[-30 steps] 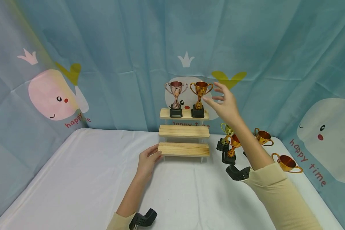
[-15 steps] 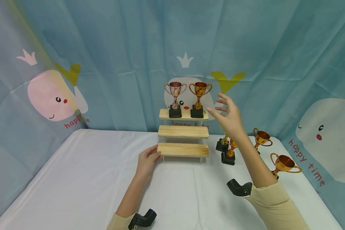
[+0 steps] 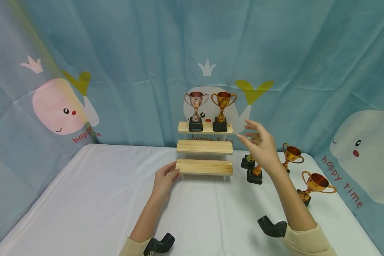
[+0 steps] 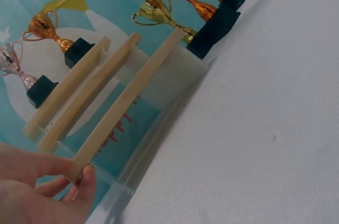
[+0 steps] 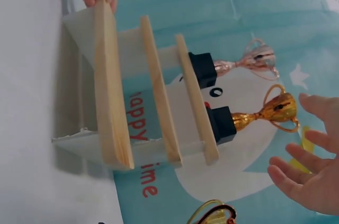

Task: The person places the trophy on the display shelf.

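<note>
A three-step wooden display shelf stands against the back curtain. My left hand pinches the left end of its lowest board, as the left wrist view shows between thumb and fingers. On the top board stand a rose-gold trophy on the left and a gold trophy on the right, both upright on black bases. My right hand is in the air right of the shelf, fingers spread and holding nothing. It partly hides a yellow-gold trophy and an orange-gold trophy behind it.
Farther right on the white tablecloth stand two more orange-gold trophies, a rear trophy and a front trophy. My right forearm crosses in front of this group. Blue printed curtains close off the back and sides.
My right hand has moved down and slightly right, away from the gold trophy on the top board. The left hand and the shelf have stayed in place.
</note>
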### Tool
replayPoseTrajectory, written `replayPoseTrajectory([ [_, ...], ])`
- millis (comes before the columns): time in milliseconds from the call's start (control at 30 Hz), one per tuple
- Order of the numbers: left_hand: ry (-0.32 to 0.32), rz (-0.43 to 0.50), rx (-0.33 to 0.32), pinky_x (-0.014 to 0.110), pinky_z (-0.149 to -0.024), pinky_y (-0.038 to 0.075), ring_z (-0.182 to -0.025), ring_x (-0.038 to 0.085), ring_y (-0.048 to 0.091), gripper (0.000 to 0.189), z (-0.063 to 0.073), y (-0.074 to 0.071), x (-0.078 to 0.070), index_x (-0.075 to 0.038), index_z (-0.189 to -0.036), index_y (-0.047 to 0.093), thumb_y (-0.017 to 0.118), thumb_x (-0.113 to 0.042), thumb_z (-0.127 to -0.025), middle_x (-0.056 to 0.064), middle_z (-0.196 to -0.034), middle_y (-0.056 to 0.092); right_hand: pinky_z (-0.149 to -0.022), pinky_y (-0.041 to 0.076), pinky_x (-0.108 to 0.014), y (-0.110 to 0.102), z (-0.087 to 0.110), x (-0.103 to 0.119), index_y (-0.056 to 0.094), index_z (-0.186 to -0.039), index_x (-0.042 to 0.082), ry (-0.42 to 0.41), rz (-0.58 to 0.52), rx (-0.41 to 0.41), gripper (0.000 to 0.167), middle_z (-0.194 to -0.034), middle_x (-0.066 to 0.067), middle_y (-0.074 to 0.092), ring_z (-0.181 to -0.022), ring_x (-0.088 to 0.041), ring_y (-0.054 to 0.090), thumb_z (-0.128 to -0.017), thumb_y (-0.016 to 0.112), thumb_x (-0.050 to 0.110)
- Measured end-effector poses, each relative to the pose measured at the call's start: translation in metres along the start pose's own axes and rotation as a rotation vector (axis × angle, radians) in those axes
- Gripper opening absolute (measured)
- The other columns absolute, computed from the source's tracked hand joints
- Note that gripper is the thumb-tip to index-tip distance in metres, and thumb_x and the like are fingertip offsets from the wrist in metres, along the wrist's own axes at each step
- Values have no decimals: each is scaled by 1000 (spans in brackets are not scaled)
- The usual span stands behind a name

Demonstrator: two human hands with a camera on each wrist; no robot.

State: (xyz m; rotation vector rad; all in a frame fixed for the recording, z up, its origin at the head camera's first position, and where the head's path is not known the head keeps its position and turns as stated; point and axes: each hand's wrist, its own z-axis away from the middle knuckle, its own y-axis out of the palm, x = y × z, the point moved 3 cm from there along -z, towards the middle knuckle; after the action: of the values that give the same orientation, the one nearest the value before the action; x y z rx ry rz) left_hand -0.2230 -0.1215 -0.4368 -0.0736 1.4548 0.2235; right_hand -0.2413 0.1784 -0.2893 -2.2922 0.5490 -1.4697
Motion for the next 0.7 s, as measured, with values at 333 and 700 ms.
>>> replayPoseTrajectory([
  [333, -7, -2, -5, 22, -92, 62, -117, 29, 65, 44, 0, 0, -1, 11, -147, 53, 60, 1, -105, 29, -140, 57, -109, 53, -59, -7, 22, -9, 49, -156, 8, -13, 51, -52, 56, -149, -24, 55, -132, -46, 56, -105, 70, 20],
  [700, -9, 0, -8, 24, -93, 62, -116, 27, 65, 44, 0, 1, 0, 10, -147, 53, 60, 0, -105, 28, -140, 57, -113, 47, -65, -19, 39, -23, 51, -154, 7, 44, 92, -112, 57, -148, -25, 56, -134, -48, 53, -104, 72, 21],
])
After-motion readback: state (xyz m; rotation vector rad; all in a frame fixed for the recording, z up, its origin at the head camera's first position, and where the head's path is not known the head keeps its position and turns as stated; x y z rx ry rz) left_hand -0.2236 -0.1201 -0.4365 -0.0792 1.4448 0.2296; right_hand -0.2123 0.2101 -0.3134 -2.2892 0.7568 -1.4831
